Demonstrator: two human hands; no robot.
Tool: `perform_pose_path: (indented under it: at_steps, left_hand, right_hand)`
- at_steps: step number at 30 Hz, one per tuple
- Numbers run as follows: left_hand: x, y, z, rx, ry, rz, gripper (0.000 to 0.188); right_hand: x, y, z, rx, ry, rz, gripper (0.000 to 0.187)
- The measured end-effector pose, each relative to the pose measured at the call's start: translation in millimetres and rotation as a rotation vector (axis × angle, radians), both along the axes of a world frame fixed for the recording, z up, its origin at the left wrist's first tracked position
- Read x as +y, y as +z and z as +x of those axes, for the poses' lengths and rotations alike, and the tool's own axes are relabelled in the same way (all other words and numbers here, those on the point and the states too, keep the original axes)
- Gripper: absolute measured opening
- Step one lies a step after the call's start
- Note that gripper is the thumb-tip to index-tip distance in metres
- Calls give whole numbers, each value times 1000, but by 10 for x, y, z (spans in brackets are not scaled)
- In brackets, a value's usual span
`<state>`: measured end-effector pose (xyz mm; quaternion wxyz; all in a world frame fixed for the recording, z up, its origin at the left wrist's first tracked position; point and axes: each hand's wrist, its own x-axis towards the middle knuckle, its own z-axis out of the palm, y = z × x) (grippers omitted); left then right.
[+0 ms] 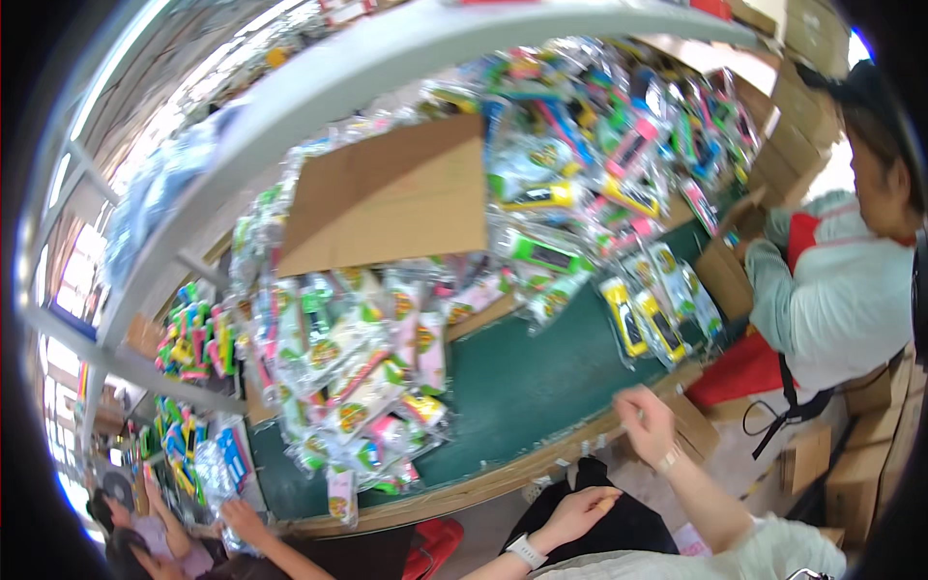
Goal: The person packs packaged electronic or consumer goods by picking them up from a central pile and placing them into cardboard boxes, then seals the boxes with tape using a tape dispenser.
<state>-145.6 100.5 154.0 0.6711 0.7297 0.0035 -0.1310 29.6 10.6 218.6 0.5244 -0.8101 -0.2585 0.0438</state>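
Just off the front edge of the green table (503, 377), in the head view, the person's two hands are apart. The right hand (648, 422) is raised near the edge, fingers loosely bent, with nothing showing in its grasp. The left hand (578, 512) is low over the dark-clothed lap (628, 527), fingers drawn together; whether something small sits at its tips I cannot tell. Nearest the right hand, a little beyond it on the table, lie yellow-and-black items in clear bags (643, 322), with paler bagged items (677, 275) beside them.

These bags lie close to the table's right end, so a careless sweep of the right forearm could, I judge, push some over. Slick film would make that easier, since bags probably slide on each other and on the smooth top. On the left, the large bagged heap (348, 387) is loosely stacked, and one white pack (341, 498) overhangs the front edge; a knock or a tug on a neighbour could drop it. A cardboard sheet (387, 198) rests on the heap; lifting or tilting it might start a slump. Tape strips (541, 480) along the wooden edge could catch on film or a sleeve. Close by on the right, a co-worker (822, 280) reaches toward a carton (725, 275), so arms could collide over the bags.
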Motion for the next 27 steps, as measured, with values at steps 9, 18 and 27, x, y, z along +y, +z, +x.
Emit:
perform_pose_path:
  at_steps: [9,18,27]
  left_hand:
    - [977,741,146,-150,993,-96,24]
    - [2122,1867,62,-960,1728,49,51]
    - [1183,1446,-149,-590,1578,241,30]
  right_hand:
    - [2933,847,1615,-1135,299,-585,49]
    - [693,1568,481,-789,800,-486,47]
    - [154,833,703,-304,1151,-613,46]
